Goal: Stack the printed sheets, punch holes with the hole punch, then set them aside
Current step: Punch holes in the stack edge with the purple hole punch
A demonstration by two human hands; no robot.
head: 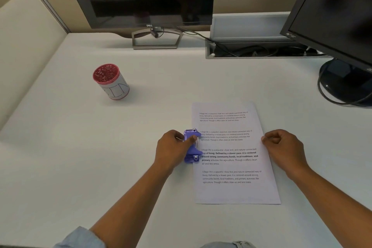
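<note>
Where sheets (pixel 231 191) are lying: near tabletop (pixel 141 127) front edge
Left hand (pixel 171 151): gripping hole punch (pixel 191 155) on sheets' left edge
Right hand (pixel 283 147): pinching sheets' right edge

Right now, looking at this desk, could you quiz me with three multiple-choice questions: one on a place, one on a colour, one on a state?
1. The hole punch sits at the sheets': A left edge; B right edge; C top edge.
2. The hole punch is: A red; B blue; C black.
3. The person's left grip: A lies flat; B curls round the hole punch; C holds a pen.
Answers: A, it overlaps the left margin; B, its body is blue; B, it wraps the punch.
</note>
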